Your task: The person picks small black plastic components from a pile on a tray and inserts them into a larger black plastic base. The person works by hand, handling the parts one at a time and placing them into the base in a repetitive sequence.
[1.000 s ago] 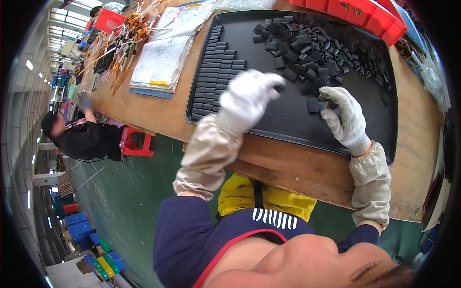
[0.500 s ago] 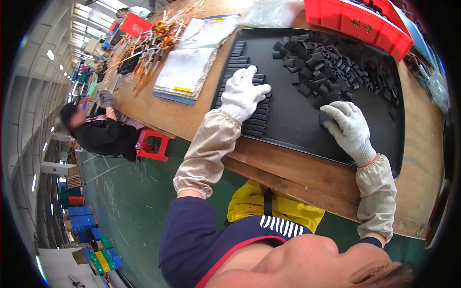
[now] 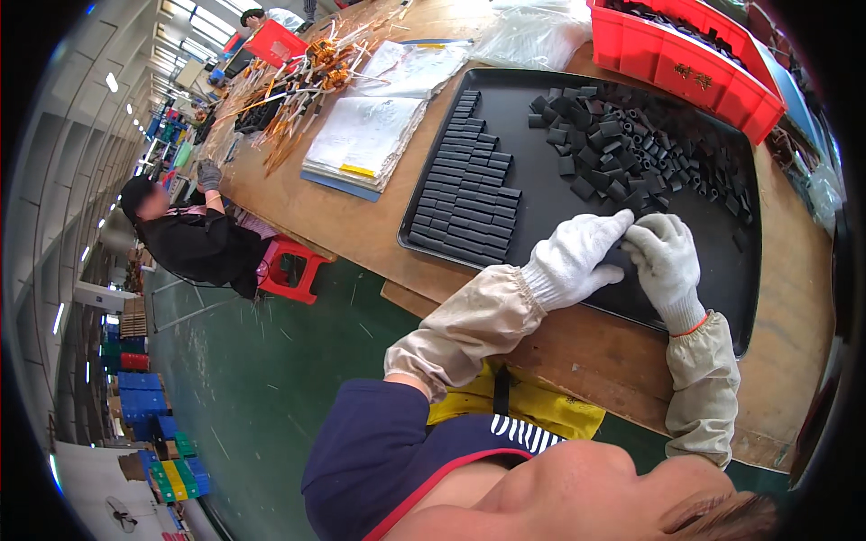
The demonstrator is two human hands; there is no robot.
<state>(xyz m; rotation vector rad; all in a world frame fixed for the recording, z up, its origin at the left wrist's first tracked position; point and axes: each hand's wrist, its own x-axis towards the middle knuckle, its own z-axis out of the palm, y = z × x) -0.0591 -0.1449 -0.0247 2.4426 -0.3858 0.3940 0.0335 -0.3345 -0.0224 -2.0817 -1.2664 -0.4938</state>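
Note:
Both my hands wear white knit gloves and meet over the near right part of a black tray (image 3: pixel 550 171). My left hand (image 3: pixel 575 260) has its fingers stretched toward the right fingertips, its thumb apart. My right hand (image 3: pixel 666 263) is closed in a pinch; whatever its fingertips hold is hidden. Short black tubes (image 3: pixel 469 194) lie side by side in packed rows along the tray's left side. Beyond my hands is a loose heap of the same black tube pieces (image 3: pixel 613 149), lying in all directions.
A red bin (image 3: pixel 686 68) of black pieces stands behind the tray. To the left lie an open stack of papers (image 3: pixel 365 135) and a bundle of wires with copper coils (image 3: pixel 316 68). Clear plastic bags (image 3: pixel 532 41) lie at the back. A co-worker (image 3: pixel 194 239) sits at the table's left.
My left hand has left the tube rows and moved right, up to my right hand. The black piece seen at my right fingertips is now hidden. The view has shifted slightly.

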